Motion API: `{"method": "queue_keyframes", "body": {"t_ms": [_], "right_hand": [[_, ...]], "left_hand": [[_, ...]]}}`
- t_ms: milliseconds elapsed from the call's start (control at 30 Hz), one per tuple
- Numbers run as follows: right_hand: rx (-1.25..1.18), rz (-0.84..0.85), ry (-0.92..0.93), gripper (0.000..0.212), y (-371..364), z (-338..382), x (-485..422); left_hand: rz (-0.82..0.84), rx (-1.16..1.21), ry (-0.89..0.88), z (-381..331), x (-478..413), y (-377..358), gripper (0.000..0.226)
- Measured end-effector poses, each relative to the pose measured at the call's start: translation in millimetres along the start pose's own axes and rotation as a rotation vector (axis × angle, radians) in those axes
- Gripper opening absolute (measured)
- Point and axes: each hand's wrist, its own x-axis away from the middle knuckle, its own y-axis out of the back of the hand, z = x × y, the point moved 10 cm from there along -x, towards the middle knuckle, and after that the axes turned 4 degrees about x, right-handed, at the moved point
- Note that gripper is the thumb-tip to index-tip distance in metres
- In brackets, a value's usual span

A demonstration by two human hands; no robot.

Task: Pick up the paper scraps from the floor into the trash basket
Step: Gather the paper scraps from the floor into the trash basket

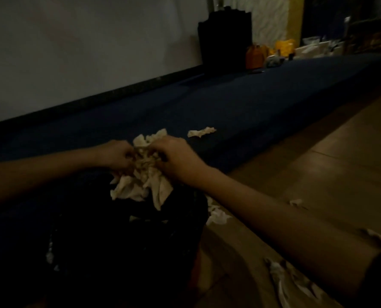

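Paper scraps (283, 276) lie nearest the camera on the brown floor (318, 165), below and behind the right forearm and well short of the fingers. A second small cluster (217, 215) rests on the floor just to the right of the trash basket (127, 245), below the right wrist.

The basket is dark and poorly lit; its rim cannot be traced exactly, but its opening is judged to sit directly beneath the fingers.

A crumpled wad of paper (140, 178) is held between both hands above the basket. The left hand (116, 155) is closed on the wad from the left, and the right hand (178, 161) is closed on it from the right, fingers curled inward and pressed into the paper. The wad's long axis runs roughly vertically, from a tuft above the fingers to loose ends hanging below them toward the basket. Both hands are about equally near to it.

The controlling relation is judged to be vertical: the basket lies straight down from the fingers, so release calls for opening, not travel.

Beyond the fingers, up and to the right, a single scrap (201, 132) lies on the dark blue mat (251, 103), its long axis roughly left to right. The right hand is the nearer one.
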Motion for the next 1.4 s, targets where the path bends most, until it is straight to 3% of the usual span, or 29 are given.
{"method": "queue_keyframes", "body": {"t_ms": [67,167,233,367,467,533,633,733,867,967,1033,1200,1400], "right_hand": [[-0.023,0.18,-0.065,0.02,-44,-1,0],[-0.018,0.491,-0.134,0.026,-105,-15,21],[-0.034,0.592,-0.159,0.03,-115,-19,29],[-0.017,0.282,-0.155,0.019,-42,-22,15],[0.002,0.025,-0.24,0.016,29,-60,32],[0.009,-0.081,-0.364,0.015,68,-104,68],[0.052,-0.12,-0.584,0.018,102,-173,152],[0.123,-0.074,-0.834,0.02,118,-230,260],[0.226,0.074,-1.134,0.022,122,-258,420],[0.221,0.181,-1.254,0.026,115,-245,512],[0.275,0.297,-1.297,0.033,106,-230,557],[0.484,0.343,-1.31,0.046,82,-197,625],[0.574,0.025,-1.239,0.032,75,-174,625]], "left_hand": [[0.099,0.063,0.111,24,8,-35,0.011],[0.264,0.077,0.182,37,18,-86,0.039],[0.315,0.108,0.234,38,19,-103,0.041],[-0.013,0.104,0.086,-13,-13,-39,0.01],[-0.248,0.187,-0.127,-98,-28,17,0.006],[-0.298,0.155,-0.277,-165,-38,25,0.012],[-0.187,0.046,-0.44,-259,-50,-12,0.017],[0.056,-0.097,-0.588,-340,-49,-99,0.026],[0.396,-0.28,-0.748,-400,-22,-252,0.084],[0.497,-0.483,-0.791,-401,5,-332,0.118],[0.499,-0.523,-0.838,-396,20,-362,0.126],[0.427,-0.397,-0.993,-386,22,-388,0.111],[0.378,-0.123,-1.14,-385,27,-385,0.068]]}}
